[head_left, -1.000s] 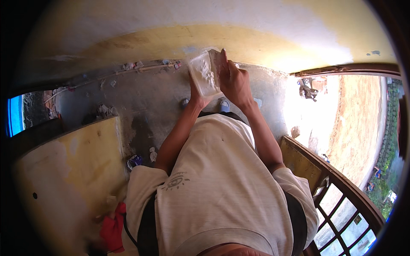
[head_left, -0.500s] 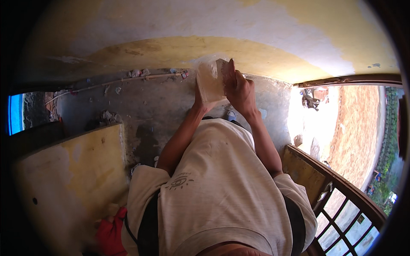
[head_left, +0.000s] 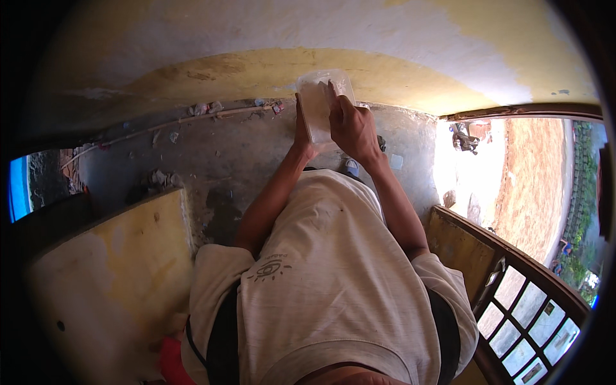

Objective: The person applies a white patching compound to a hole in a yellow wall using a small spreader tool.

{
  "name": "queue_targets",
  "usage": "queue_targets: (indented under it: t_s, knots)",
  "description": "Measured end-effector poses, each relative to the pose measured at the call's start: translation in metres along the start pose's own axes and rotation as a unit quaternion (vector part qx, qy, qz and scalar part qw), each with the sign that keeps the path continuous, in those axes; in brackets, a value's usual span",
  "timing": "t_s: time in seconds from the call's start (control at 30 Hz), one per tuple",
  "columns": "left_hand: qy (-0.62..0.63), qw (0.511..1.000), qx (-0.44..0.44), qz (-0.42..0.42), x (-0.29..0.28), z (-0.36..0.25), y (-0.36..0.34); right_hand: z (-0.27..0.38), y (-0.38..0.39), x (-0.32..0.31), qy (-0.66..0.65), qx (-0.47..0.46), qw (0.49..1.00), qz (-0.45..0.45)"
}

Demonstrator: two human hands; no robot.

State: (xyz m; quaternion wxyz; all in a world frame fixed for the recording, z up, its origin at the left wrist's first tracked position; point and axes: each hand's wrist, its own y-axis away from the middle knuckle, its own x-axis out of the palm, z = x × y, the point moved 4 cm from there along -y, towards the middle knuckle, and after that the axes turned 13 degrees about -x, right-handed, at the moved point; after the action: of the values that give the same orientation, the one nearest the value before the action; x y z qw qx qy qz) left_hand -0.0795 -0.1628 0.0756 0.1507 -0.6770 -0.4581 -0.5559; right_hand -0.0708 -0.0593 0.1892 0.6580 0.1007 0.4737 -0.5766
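Currently, clear tub (head_left: pixel 313 119): raised between the left hand (head_left: pixel 304 136) and the right hand (head_left: pixel 355 133), in front of the patchy yellow wall (head_left: pixel 224 72).
Left grip: fingers closed along the tub's left side.
Right grip: curled tightly round a thin tool (head_left: pixel 332 88), perhaps a flat blade, though the fist hides most of it and the tub's right edge.
Floor (head_left: pixel 237 154): pole (head_left: pixel 240 111) and scraps (head_left: pixel 200 109) near the wall.
Right side: paned door (head_left: pixel 529 305).

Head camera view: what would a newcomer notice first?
The clear container at upper centre, supported by the left hand, with the right hand over its right side. Then the glaring sunlit opening at right draws the eye, as does the patchy yellow wall across the top.
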Motion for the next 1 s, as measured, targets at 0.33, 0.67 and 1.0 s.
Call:
queue_targets:
  t_s: [0.33, 0.67, 1.0]
  knots:
    - [0.026, 1.0, -0.01, 0.005, -0.019, -0.032, 0.022, 0.027, -0.016, 0.025, -0.022, 0.047, 0.998, 0.021]
    - [0.053, 0.998, -0.013, 0.025, -0.048, -0.048, 0.039, 0.067, -0.025, 0.055, -0.003, -0.02, 1.0, 0.017]
    - [0.042, 0.998, 0.001, 0.049, -0.047, -0.066, 0.053, 0.066, -0.028, 0.061, -0.032, 0.023, 0.999, -0.01]
